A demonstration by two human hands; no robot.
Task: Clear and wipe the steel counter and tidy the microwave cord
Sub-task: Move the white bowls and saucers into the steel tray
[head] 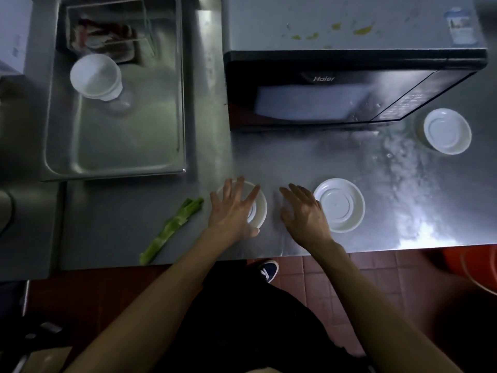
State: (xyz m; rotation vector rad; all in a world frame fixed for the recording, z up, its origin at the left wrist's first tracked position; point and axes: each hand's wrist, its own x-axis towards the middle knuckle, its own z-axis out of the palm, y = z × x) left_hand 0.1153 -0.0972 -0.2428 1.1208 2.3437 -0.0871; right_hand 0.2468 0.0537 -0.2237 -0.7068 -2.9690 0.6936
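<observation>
My left hand [233,211] is spread wide, fingers straight and fanned, lying over a small white bowl [258,208] near the front edge of the steel counter [295,162]; the bowl shows past my fingers on its right side, and I cannot tell whether my palm presses it or only hovers above. My right hand [304,211] is also open, fingers loose and pointing away from me, over bare steel between that bowl and a white lid [340,205] lying flat just to its right, the outer edge of my hand at or over the lid's rim. It grips nothing. A second white bowl [447,131] stands well apart from both hands, far right, beside the front corner of the black microwave [322,100], which sits at the back of the counter straight ahead of my hands. I cannot see its cord. A green vegetable stalk [172,228] lies on the counter to the left of my left hand, near but not touching. In the sink [67,157] at the left, a white cup [94,76] lies on its side in front of a tray of scraps [107,33]. Counted: two bowls, one lid, one cup, one stalk, one microwave. The steel to the right of the lid is streaked and wet-looking.
</observation>
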